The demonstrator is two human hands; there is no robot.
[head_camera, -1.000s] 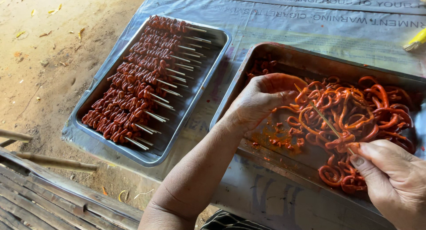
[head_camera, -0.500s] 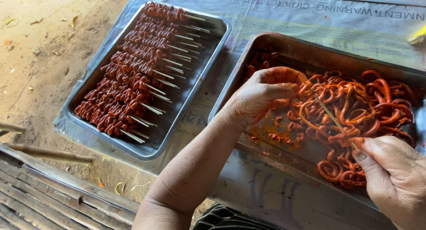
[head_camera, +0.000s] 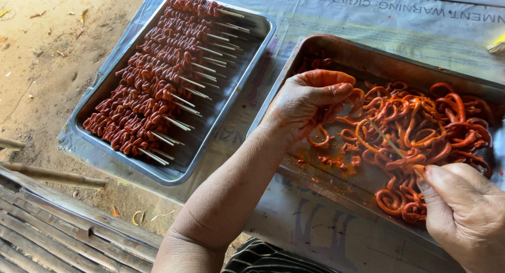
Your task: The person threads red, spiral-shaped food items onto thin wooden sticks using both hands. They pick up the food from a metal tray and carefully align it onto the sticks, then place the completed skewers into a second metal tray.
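My left hand (head_camera: pixel 310 102) is curled over the near left part of a metal tray (head_camera: pixel 336 49), its fingertips pinching a strand of the orange-red marinated meat strips (head_camera: pixel 421 125) heaped there. At the lower right, my right hand (head_camera: pixel 463 212) grips the end of a thin wooden skewer (head_camera: pixel 386 139), which points up-left across the strips toward the left hand. A second metal tray (head_camera: pixel 231 102) to the left holds rows of finished red skewers (head_camera: pixel 150 81) with their stick ends pointing right.
Both trays rest on a printed plastic sheet (head_camera: pixel 368 15) spread on the ground. Bare dirt (head_camera: pixel 47 57) lies to the left. Bamboo slats (head_camera: pixel 47 231) and loose sticks run along the lower left. Striped cloth (head_camera: pixel 268 260) shows at the bottom edge.
My left hand has closed tighter on a strand and drawn it toward the skewer tip. My right hand has shifted slightly, keeping the skewer pointed at it.
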